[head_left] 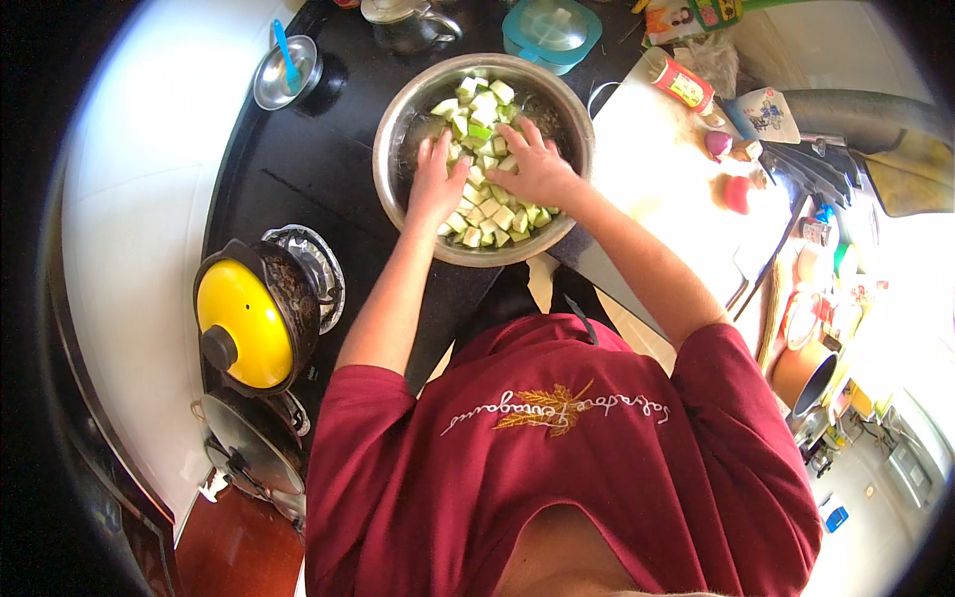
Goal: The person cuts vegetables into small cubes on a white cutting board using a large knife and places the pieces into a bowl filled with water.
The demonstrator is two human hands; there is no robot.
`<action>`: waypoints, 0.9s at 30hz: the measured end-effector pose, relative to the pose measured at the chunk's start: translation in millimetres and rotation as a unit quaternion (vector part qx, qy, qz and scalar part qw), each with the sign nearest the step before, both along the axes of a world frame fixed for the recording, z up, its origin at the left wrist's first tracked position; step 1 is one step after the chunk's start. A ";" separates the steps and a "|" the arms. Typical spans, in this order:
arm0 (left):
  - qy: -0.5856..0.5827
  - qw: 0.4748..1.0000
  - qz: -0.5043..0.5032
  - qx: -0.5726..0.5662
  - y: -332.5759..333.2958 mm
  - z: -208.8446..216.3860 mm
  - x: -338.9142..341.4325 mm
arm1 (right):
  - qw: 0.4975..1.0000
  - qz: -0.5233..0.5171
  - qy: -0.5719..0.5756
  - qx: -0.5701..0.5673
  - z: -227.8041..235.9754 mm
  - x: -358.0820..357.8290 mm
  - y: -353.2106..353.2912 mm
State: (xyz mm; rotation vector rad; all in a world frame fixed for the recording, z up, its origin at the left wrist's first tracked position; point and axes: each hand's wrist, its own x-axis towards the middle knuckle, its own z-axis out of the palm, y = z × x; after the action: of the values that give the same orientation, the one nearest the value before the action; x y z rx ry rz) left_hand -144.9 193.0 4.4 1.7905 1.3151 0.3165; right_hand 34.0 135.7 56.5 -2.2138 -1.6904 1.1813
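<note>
A wide steel bowl (pixel 390 149) sits on the dark counter in front of me. Inside it lies a heap of pale green diced vegetable (pixel 487 214), some pieces with green skin, perhaps a squash or gourd. My left hand (pixel 438 182) dips into the bowl at the heap's left side, fingers apart. From the right my right hand (pixel 537 169) reaches over the rim, its fingers spread across the pieces. Both hands touch the pieces, and neither is closed around any. Some fingertips are partly hidden among the cubes.
To the left stand a pot with a yellow lid (pixel 244 323) and a glass-lidded pan (pixel 254 438). A small metal bowl with a blue spoon (pixel 288 65), a metal pitcher (pixel 408 22) and a teal lidded container (pixel 550 35) stand behind. Onions (pixel 718 145) lie right on a bright surface.
</note>
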 end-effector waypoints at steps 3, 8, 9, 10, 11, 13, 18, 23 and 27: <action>-0.069 0.994 0.068 -0.055 -19.8 5.1 7.5 | 0.996 -0.083 0.030 0.009 0.2 -21.7 -13.2; -0.072 0.996 0.019 0.046 -33.7 11.7 7.0 | 0.996 0.073 -0.015 0.057 29.0 -41.3 -15.0; -0.061 0.993 -0.024 0.100 -30.9 23.8 9.1 | 0.991 0.122 -0.038 0.032 38.6 -36.7 -4.3; 0.062 0.977 -0.038 0.199 -28.8 39.4 13.3 | 0.984 0.169 -0.061 0.006 40.5 -32.7 4.5; 0.084 0.966 -0.041 0.241 -16.5 54.2 17.5 | 0.974 0.178 -0.122 0.068 36.1 -30.3 13.5; 0.067 0.947 -0.096 0.298 19.1 51.8 13.1 | 0.936 0.267 -0.205 0.102 45.4 -27.7 43.2; 0.121 0.943 -0.224 0.213 69.9 34.0 15.0 | 0.933 0.275 -0.164 0.164 1.7 13.2 78.7; 0.197 0.953 -0.216 0.082 40.9 35.6 6.5 | 0.978 0.180 -0.095 0.038 -7.2 30.4 49.6; 0.185 0.964 -0.184 0.052 16.1 21.0 -10.6 | 0.997 0.073 0.001 -0.019 -10.5 27.1 20.0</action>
State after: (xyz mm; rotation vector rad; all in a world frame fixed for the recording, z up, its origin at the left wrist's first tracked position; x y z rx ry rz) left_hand -155.5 209.2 25.5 2.2122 1.1905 -0.1657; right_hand 61.1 155.7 46.0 -2.1404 -1.8731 1.2562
